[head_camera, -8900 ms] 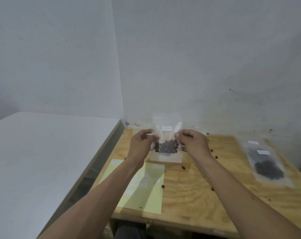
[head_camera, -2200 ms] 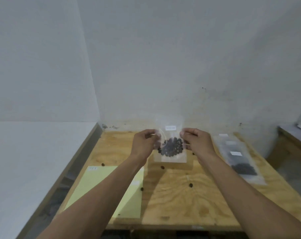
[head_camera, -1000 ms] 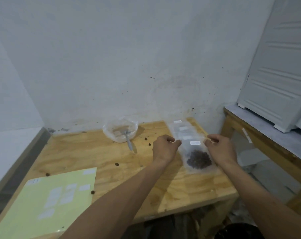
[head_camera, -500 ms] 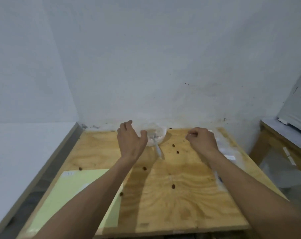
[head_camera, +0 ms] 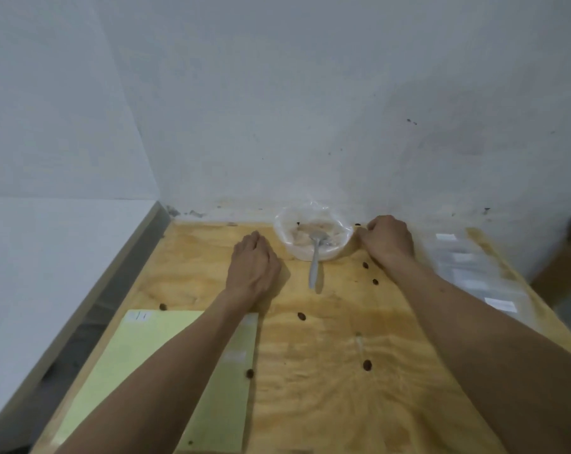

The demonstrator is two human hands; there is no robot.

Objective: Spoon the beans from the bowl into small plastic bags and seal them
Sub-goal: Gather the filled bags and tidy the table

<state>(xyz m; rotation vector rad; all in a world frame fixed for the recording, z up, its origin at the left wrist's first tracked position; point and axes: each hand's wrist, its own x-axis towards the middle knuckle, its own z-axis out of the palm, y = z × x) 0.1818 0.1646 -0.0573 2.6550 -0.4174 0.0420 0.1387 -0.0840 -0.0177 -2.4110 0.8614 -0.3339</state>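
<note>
Two hands have come away from the filled bag they were pinching a second ago: in the head view that bag now lies with the other sealed bags [head_camera: 474, 273] along the right edge of the wooden table [head_camera: 326, 388], white labels up, so one more portion looks finished. The left hand [head_camera: 253, 267] rests palm down on the wood just left of the bowl [head_camera: 313, 235], fingers fairly straight and holding nothing. The right hand [head_camera: 389, 239] sits just right of the bowl with its fingers curled under; whether they pinch a stray bean or nothing at all cannot be told from here. The bowl stands at the back of the table against the wall, seemingly lined with clear plastic and almost empty of beans, with the spoon [head_camera: 316, 260] lying in it, handle pointing toward the person. Several loose beans [head_camera: 301, 316] are scattered over the table, and a yellow-green sheet [head_camera: 153, 371] lies under the left forearm. Judging by the bare bowl, little remains beyond gathering the strays.
</note>
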